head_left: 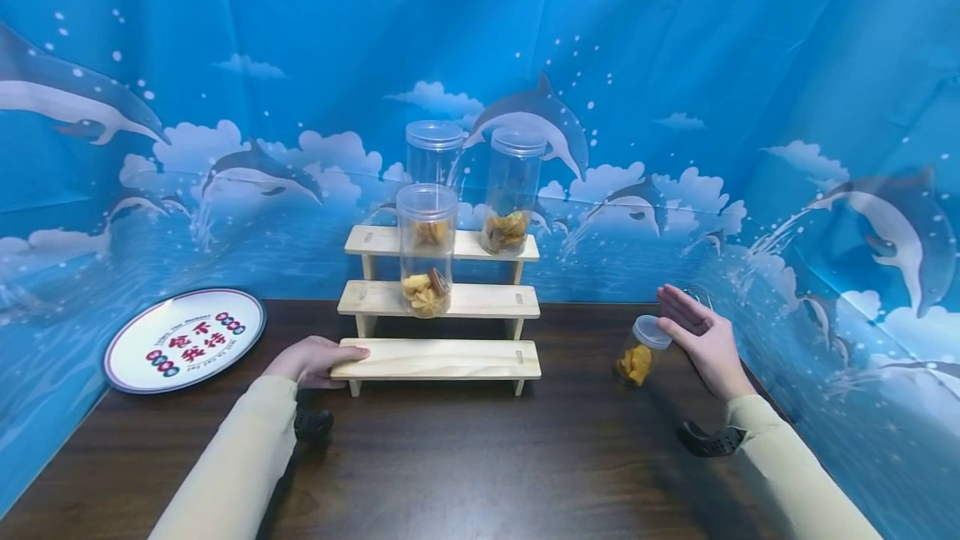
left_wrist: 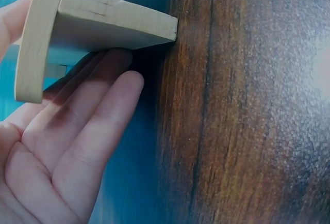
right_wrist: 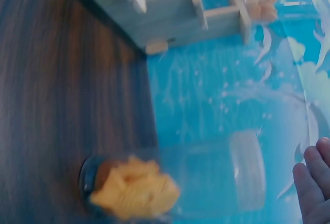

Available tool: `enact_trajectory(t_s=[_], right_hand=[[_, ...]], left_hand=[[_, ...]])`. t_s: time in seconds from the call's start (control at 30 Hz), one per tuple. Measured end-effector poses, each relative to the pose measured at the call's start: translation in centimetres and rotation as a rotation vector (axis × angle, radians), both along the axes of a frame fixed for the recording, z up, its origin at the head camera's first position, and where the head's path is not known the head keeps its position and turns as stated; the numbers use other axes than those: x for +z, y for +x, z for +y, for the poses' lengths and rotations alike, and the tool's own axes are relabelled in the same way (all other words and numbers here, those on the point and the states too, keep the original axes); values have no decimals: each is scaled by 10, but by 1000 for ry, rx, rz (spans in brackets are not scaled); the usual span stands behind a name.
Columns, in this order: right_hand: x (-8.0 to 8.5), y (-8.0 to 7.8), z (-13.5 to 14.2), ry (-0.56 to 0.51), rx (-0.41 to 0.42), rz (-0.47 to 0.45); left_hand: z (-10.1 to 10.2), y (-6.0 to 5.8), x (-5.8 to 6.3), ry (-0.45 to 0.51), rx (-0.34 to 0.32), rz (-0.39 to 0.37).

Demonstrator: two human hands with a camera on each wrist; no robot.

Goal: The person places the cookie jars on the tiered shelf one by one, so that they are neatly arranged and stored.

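A three-tier wooden shelf (head_left: 437,358) stands on the dark table. My left hand (head_left: 309,359) grips the left end of its lowest board, thumb on top and fingers beneath. In the left wrist view, those fingers (left_wrist: 87,126) reach under the board beside a wooden leg (left_wrist: 113,20). At the right, a clear lidded jar (head_left: 637,354) with yellow cookies in its bottom stands on the table. My right hand (head_left: 705,348) is next to that jar's lid, fingers extended and thumb apart. The right wrist view shows the fingertips (right_wrist: 304,182) off beyond the lid end (right_wrist: 247,170).
A tall jar (head_left: 426,257) of cookies stands on the middle tier. Two more jars, a left one (head_left: 433,158) and a right one (head_left: 513,190), occupy the top tier. A white plate (head_left: 135,357) with red characters leans at the left. Blue dolphin-print cloth (head_left: 337,40) hangs behind.
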State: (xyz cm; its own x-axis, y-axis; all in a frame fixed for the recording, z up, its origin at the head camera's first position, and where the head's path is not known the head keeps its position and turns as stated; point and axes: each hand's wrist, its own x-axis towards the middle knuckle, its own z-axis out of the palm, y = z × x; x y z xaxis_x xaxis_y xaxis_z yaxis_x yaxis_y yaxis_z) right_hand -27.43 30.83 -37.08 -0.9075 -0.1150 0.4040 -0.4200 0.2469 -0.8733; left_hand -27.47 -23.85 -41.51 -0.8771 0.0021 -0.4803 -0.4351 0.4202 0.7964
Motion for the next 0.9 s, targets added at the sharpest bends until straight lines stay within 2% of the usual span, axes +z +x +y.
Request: enact_trajectory(t_s=[0.2, 0.23, 0.3, 0.33, 0.43, 0.53, 0.57, 0.63, 0.77, 0.9], right_hand=[[-15, 0, 18, 48, -122, 10], [-23, -5, 24, 12, -107, 22], [-33, -10, 32, 7, -117, 0], [-43, -17, 40, -20, -97, 3], [-64, -30, 55, -14, -83, -14], [-78, -36, 61, -11, -88, -44], [-75, -32, 57, 37, -108, -61], [-74, -28, 53, 55, -110, -65], [-60, -15, 34, 151, -142, -98], [-58, -11, 26, 152, -171, -137]], left_hand=[[-2, 0, 1, -6, -22, 1], [-2, 0, 1, -7, -22, 1], [-2, 0, 1, -8, -23, 0], [-2, 0, 1, -9, -23, -1], [-1, 0, 1, -10, -18, -1], [0, 0, 1, -12, -12, 0], [0, 0, 1, -12, -8, 0], [1, 1, 1, -16, -3, 0], [1, 0, 1, -18, 5, -1], [2, 0, 0, 1, 4, -4]])
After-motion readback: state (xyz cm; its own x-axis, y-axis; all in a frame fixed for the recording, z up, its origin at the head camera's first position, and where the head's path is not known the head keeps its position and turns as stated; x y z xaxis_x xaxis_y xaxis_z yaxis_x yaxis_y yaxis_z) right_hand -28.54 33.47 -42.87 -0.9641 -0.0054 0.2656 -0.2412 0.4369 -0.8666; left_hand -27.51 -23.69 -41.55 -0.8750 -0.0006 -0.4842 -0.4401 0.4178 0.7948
